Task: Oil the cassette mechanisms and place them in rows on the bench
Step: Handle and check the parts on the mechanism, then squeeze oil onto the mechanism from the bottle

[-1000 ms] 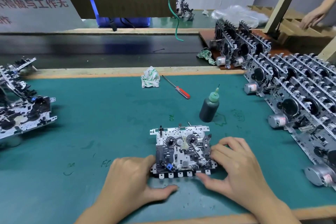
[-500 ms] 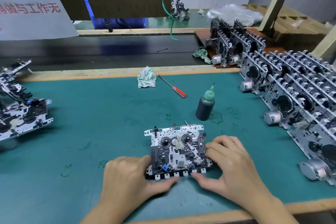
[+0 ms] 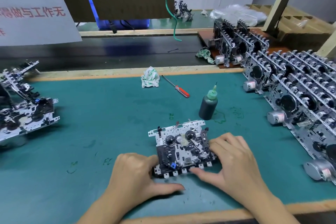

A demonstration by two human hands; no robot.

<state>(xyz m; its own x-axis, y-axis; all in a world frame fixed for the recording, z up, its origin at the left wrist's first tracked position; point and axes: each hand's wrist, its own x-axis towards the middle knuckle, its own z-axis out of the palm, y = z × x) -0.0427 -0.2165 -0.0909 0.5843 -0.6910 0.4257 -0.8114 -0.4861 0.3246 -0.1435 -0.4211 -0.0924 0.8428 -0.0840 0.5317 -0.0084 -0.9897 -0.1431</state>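
Observation:
One cassette mechanism (image 3: 181, 146), a perforated metal plate with black parts and two reels, lies flat on the green mat near the front edge. My left hand (image 3: 134, 174) grips its left front corner with curled fingers, thumb stretched out on the mat. My right hand (image 3: 234, 162) holds its right side, fingers curled over the top and thumb against the front edge. A dark oil bottle (image 3: 208, 106) with a green needle cap stands upright just behind the mechanism, untouched.
Rows of mechanisms (image 3: 298, 96) with motors stand on edge along the right side. A loose pile of mechanisms (image 3: 25, 112) lies at the left. A red-handled screwdriver (image 3: 179, 88) and a crumpled rag (image 3: 150, 79) lie at the back of the mat.
Both hands stay on the mechanism in the same spot. My left thumb closed toward its front edge, then stretched back out on the mat. Another person's hand at the far right has left view.

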